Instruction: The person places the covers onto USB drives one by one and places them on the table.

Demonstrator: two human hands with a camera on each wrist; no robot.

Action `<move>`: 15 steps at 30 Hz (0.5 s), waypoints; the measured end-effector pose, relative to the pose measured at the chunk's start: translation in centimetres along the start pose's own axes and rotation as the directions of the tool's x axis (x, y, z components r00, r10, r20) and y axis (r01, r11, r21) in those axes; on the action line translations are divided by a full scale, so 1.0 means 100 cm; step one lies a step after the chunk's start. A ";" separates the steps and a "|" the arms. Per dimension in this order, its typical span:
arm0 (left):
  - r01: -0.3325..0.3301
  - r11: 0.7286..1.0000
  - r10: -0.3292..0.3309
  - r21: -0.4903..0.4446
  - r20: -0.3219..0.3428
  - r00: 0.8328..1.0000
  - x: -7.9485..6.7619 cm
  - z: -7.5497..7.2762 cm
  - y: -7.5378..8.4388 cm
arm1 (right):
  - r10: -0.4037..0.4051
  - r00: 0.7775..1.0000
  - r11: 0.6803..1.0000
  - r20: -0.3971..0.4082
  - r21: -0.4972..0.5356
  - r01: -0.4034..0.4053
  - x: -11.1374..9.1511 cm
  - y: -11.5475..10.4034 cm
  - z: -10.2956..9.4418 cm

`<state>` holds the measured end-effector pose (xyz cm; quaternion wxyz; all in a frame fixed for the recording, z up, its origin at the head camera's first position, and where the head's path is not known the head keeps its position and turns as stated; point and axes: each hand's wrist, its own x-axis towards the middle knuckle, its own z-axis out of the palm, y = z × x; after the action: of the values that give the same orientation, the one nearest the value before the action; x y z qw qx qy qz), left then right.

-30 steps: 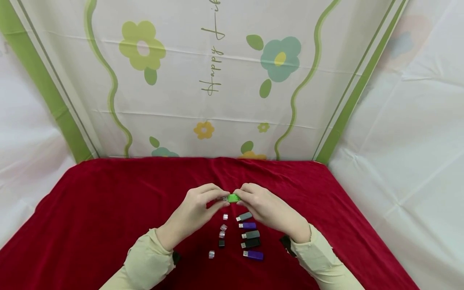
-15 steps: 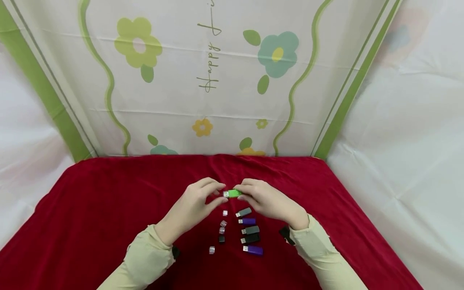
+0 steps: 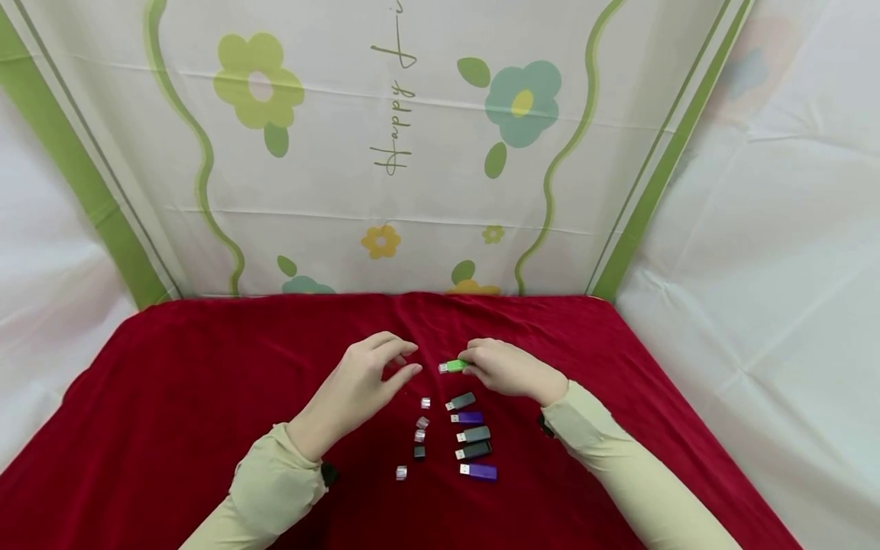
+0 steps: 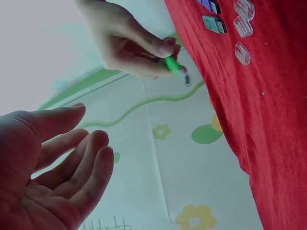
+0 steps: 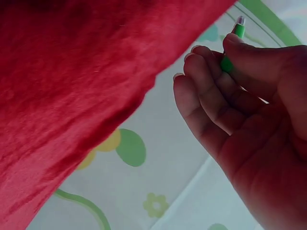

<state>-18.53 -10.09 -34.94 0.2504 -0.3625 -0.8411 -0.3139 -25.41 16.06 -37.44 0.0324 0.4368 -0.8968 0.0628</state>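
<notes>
Between thumb and fingers, my right hand (image 3: 512,368) pinches a green USB stick (image 3: 454,367) above the red cloth. Its plug end points left, and a clear cap (image 5: 241,20) appears to sit over it in the right wrist view. My left hand (image 3: 364,374) is off to the left, thumb and fingers apart and loosely bent, touching nothing. In the left wrist view its palm (image 4: 48,191) shows with nothing in it. Below the hands lie uncapped USB sticks: two grey (image 3: 461,401), two purple (image 3: 467,418) and one black (image 3: 473,451).
Left of the sticks lie several loose clear caps (image 3: 425,402) and one black cap (image 3: 419,453), in a rough column. Red cloth (image 3: 206,397) covers the table. A white printed curtain (image 3: 330,153) hangs behind, with white sheets (image 3: 756,305) at the sides.
The left hand has let go of the green USB stick's plug end and drawn back left. The right hand has carried the stick slightly to the right.
</notes>
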 end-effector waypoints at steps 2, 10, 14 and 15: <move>0.002 1.000 -0.002 0.002 0.000 1.000 0.000 0.000 0.001 | 0.016 1.000 1.000 0.020 -0.018 -0.016 0.001 0.003 0.004; 0.000 1.000 0.000 0.000 0.017 1.000 0.000 0.001 0.002 | 0.045 0.997 0.995 0.058 -0.091 -0.040 0.004 0.009 0.023; 0.005 1.000 -0.005 0.001 0.031 0.999 -0.001 0.002 0.001 | 0.019 0.999 0.988 0.042 -0.152 -0.013 0.004 0.006 0.025; 0.006 1.000 -0.006 0.000 0.035 0.999 -0.001 0.003 0.000 | 0.015 0.999 0.985 0.041 -0.172 -0.008 0.004 0.006 0.026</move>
<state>-18.49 -9.95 -35.19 0.2347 -0.3655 -0.8463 -0.3084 -26.16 15.73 -40.03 0.0507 0.4286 -0.9018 -0.0238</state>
